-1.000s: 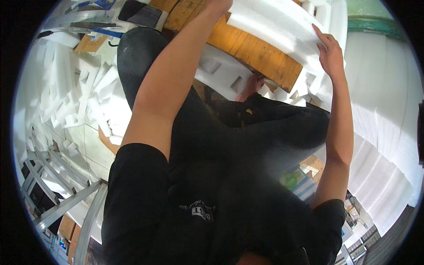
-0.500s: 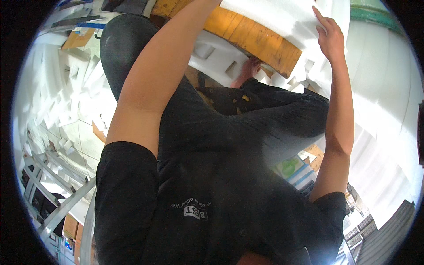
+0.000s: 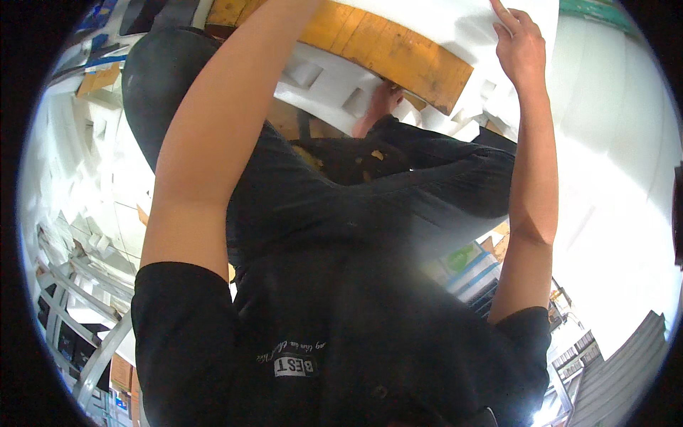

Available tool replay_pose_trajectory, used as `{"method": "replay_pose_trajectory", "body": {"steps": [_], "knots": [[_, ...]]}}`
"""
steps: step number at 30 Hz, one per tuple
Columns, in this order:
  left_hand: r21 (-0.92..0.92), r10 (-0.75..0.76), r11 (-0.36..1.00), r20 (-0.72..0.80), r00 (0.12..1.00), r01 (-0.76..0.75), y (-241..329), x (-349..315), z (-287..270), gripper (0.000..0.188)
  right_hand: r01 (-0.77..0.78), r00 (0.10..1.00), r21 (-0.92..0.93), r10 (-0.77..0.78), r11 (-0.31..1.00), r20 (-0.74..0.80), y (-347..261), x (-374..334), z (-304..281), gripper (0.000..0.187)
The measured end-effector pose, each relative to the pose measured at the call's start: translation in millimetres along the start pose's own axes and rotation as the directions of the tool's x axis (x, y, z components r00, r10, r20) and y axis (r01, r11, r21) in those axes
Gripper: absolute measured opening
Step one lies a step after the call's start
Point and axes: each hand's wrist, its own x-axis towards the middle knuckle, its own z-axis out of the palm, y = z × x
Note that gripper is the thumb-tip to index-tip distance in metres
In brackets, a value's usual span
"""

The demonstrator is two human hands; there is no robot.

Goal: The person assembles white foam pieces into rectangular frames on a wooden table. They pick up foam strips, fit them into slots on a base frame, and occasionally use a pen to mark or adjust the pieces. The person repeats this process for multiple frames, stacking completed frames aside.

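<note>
A white foam sheet (image 3: 420,18) lies on a yellowish wooden bench (image 3: 384,51) at the top of the view. My right hand (image 3: 521,48) is over the sheet's right part. Its index finger is stretched forward and the other fingers are loosely bent, with nothing visible in them. Whether it presses on the foam I cannot make out. My left forearm (image 3: 220,107) reaches up across the bench's left part, and my left hand lies beyond the top edge, out of sight.
White foam pieces (image 3: 306,73) with square recesses lie below the bench, near my bare foot (image 3: 378,107). Many foam offcuts (image 3: 78,160) are heaped at the left, above a grey metal frame (image 3: 107,356). Tall white sheeting (image 3: 605,121) stands at the right.
My view has shifted, so the bench and my legs appear further left. My right hand sits slightly higher in view, its index finger still stretched. My left hand remains beyond the top edge.
</note>
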Motion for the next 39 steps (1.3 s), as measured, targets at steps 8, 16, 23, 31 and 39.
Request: {"method": "replay_pose_trajectory", "body": {"steps": [8, 16, 23, 31, 39], "knots": [[0.046, 0.032, 0.999, -0.068, 0.997, -0.028, 1, -8, -1, 0.077, 0.054, 0.997, -0.045, -0.056, 0.998, -0.043, 6, 1, 11, 0.062], [0.109, 0.059, 0.992, 0.047, 0.997, -0.064, -13, 6, 7, 0.077, -0.002, 1.000, -0.152, -0.003, 0.988, -0.031, 16, -3, 13, 0.060], [0.371, 0.287, 0.905, -0.169, 0.943, -0.209, -2, -6, -5, 0.099, -0.089, 0.953, 0.331, 0.176, 0.939, -0.245, 56, -12, -33, 0.049], [0.226, 0.714, 0.302, 0.590, 0.376, -0.926, 100, -79, 110, 0.062, -0.299, 0.818, 0.683, 0.547, 0.667, -0.177, 185, -39, 46, 0.046], [0.213, 0.383, 0.270, 0.871, 0.308, -0.939, 116, -67, 189, 0.053, -0.344, 0.801, 0.613, 0.563, 0.712, -0.204, 168, -29, 44, 0.044]]}}
